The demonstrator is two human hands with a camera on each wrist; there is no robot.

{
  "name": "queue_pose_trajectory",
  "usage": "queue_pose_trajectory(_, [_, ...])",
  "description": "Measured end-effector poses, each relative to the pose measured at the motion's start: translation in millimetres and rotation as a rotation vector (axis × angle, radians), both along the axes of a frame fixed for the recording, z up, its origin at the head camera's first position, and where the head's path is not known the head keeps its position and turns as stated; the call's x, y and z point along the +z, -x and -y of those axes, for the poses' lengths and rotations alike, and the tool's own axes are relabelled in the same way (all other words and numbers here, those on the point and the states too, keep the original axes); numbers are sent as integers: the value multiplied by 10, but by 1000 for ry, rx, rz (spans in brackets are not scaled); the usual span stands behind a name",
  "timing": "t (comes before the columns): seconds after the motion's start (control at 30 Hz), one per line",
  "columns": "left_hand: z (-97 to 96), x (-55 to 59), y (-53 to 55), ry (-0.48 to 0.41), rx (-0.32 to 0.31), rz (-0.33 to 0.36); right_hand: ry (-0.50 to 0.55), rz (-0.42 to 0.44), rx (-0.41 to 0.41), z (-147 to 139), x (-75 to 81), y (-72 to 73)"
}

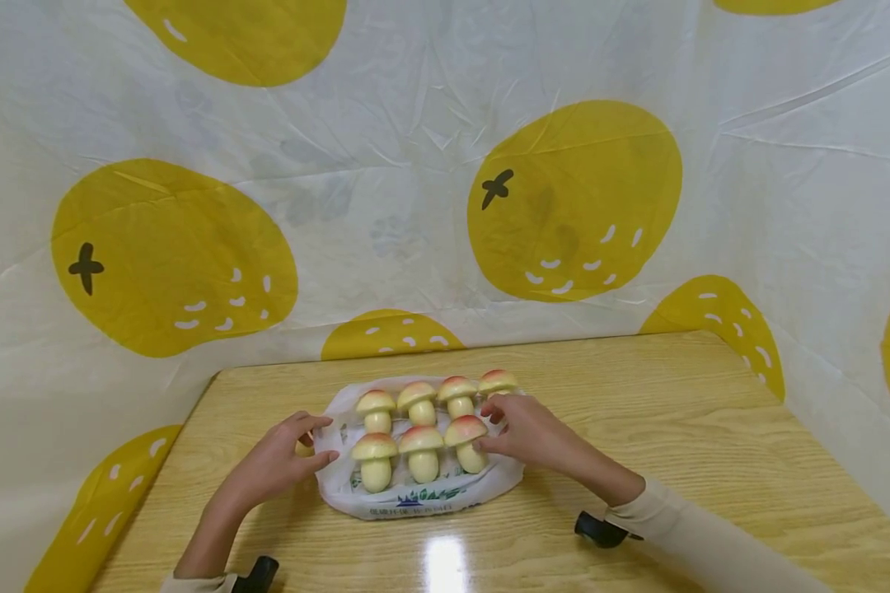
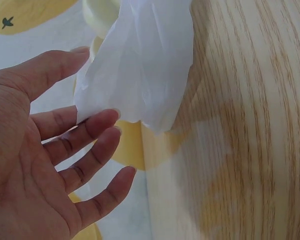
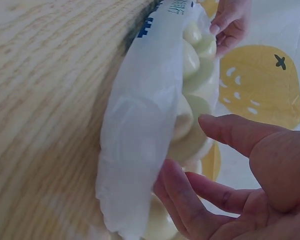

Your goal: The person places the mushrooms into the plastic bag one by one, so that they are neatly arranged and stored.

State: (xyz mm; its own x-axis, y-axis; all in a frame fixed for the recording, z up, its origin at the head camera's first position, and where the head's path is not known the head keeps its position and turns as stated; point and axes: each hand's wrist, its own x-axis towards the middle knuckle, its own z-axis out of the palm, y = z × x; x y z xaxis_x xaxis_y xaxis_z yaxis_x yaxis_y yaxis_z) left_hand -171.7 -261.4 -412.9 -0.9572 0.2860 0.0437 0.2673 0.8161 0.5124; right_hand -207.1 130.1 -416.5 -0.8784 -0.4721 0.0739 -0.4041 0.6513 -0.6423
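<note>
A white plastic bag (image 1: pixel 341 497) with green and blue print lies on the table, its edges gathered up around several mushrooms, which look like models. These stand in two rows, with pale stems and pink-tinged caps; one front-row mushroom (image 1: pixel 421 455) is in the middle. At the bag's left end is my left hand (image 1: pixel 291 455), thumb and fingers apart; in the left wrist view its index fingertip goes behind the bag's edge (image 2: pixel 140 65). My right hand (image 1: pixel 528 430) reaches over the right end, loosely bent fingers and thumb beside the rightmost mushrooms (image 1: pixel 466 431), partly covering the back one.
The wooden table (image 1: pixel 638 395) extends to both sides and in front of the bag. A pale cloth (image 1: pixel 386 222) printed with big yellow fruit hangs behind the table and along its sides. Each wrist wears a black strap device (image 1: pixel 599 529).
</note>
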Motion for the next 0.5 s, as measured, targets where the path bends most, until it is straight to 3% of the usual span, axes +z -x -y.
queue_pose_trajectory(0.5, [128,71,-49,-34,-86,-30,-32,-10,-27,-405,269,28])
